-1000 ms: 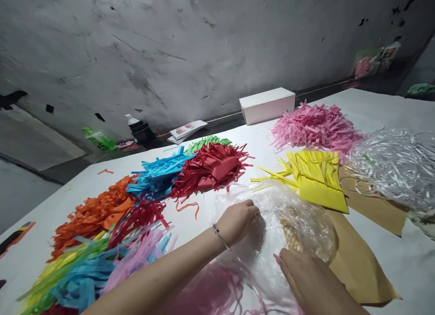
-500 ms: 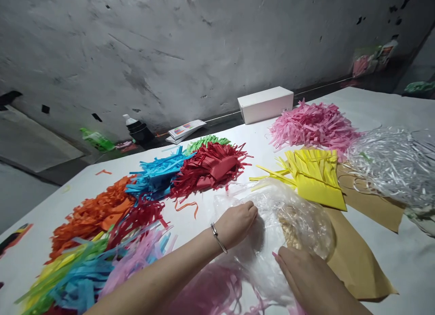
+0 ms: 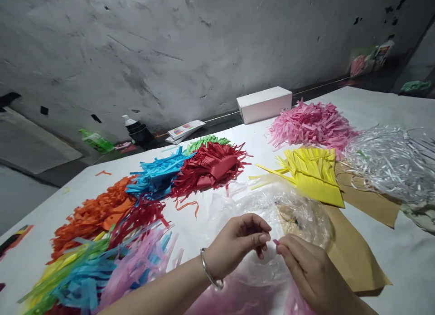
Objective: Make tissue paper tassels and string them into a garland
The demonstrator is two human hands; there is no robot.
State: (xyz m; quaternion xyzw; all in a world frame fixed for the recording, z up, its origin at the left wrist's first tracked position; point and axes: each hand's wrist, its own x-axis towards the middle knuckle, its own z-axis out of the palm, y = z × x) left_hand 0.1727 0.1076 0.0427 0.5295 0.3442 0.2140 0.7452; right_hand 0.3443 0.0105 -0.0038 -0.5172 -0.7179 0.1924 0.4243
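My left hand [image 3: 238,244], a bangle on its wrist, pinches the near edge of a crumpled clear plastic bag [image 3: 292,210]. My right hand [image 3: 307,272] meets it fingertip to fingertip and grips the same film. The bag lies on the white table [image 3: 217,138] and holds a tan clump of thin strands. Under my forearms a second clear bag with pink paper shreds [image 3: 238,297] shows at the bottom edge.
Piles of fringed paper ring the bag: orange [image 3: 91,213], blue [image 3: 156,172], red [image 3: 210,165], green [image 3: 204,142], yellow [image 3: 312,172], pink [image 3: 311,122], mixed colours [image 3: 88,269] and silver shreds [image 3: 390,163]. Brown paper sheets [image 3: 356,256] lie at right. A white box [image 3: 265,104] stands at the far edge.
My left hand lifted off the bag's far side and came back toward me. Both hands now pinch the bag's near edge, which has risen off the table.
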